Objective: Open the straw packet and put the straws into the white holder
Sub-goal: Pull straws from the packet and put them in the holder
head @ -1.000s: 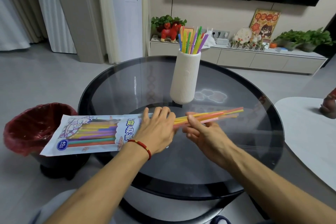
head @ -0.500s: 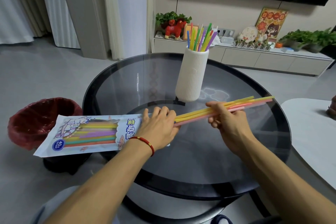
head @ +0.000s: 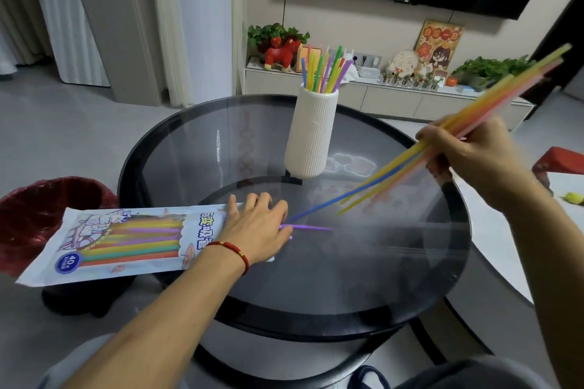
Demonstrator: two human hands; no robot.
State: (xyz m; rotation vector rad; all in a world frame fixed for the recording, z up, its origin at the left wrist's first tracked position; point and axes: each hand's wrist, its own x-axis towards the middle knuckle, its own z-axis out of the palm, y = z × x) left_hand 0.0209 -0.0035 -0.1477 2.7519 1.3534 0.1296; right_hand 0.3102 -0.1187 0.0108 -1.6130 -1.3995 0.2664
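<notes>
The straw packet (head: 120, 240) lies flat over the left edge of the round glass table (head: 363, 278), with several coloured straws still inside. My left hand (head: 257, 230) presses on its open right end. A purple straw (head: 308, 227) pokes out from under the fingers. My right hand (head: 471, 155) is raised at the right, shut on a tilted bundle of straws (head: 410, 164), yellow, blue and pink, blurred by motion. The white ribbed holder (head: 311, 133) stands upright at the table's middle back with several straws in it.
A red-lined waste bin (head: 41, 215) stands on the floor left of the table, partly under the packet. A white side table (head: 505, 230) is at the right. A low cabinet with plants and ornaments (head: 395, 85) runs along the far wall.
My right hand has pulled the bundle of straws clear of the packet and lifted it up to the right. My left hand stays on the packet. A purple straw now sticks out.
</notes>
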